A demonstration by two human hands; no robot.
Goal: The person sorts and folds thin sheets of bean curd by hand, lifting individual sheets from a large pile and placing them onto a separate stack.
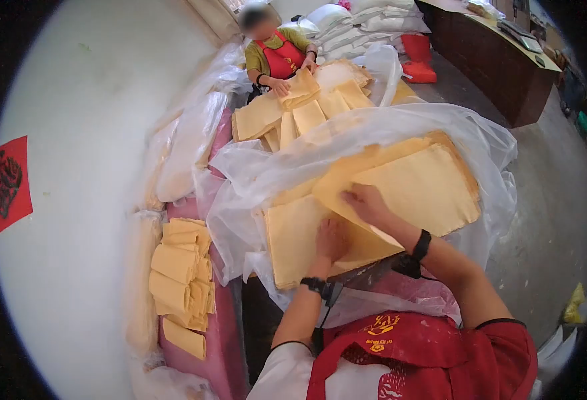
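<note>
Yellow sheets (420, 180), two people (257, 61), two red aprons (433, 343)

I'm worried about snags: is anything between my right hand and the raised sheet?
Nothing visible: your right hand appears to touch the sheet directly. The plastic spreads farther out, not between them.

Bright, diffuse light; soft shadows; strong fisheye bend, black corners.
</note>
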